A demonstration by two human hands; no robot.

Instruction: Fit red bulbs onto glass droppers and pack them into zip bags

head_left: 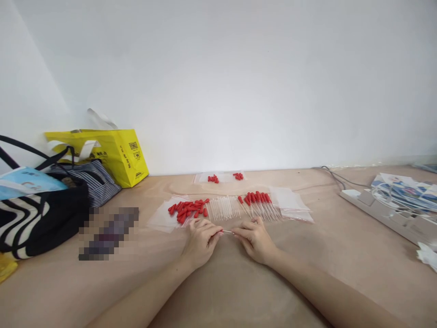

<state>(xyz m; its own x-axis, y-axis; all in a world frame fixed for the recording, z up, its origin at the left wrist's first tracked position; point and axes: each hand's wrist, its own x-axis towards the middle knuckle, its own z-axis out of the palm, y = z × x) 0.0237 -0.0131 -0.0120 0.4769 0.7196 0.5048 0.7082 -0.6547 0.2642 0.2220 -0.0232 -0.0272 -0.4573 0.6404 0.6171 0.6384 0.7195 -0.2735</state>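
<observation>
My left hand [202,239] pinches a red rubber bulb, of which only a bit shows at the fingertips. My right hand [256,239] pinches a thin pale dropper tube [228,232] that spans the gap between both hands, its left end at the bulb. Just beyond my left hand lies a pile of loose red bulbs [186,210]. A row of bare dropper tubes [223,208] lies behind the hands. To its right are several tubes fitted with red bulbs [258,198], side by side. Fingers hide part of the held pieces.
Clear zip bags lie left [160,217] and right [292,205] of the tubes. Another bag [226,177] with red-bulbed pieces lies near the wall. A yellow bag [131,159], a black bag [64,214] and a blurred-out object [109,234] are left; a power strip [385,216] is right.
</observation>
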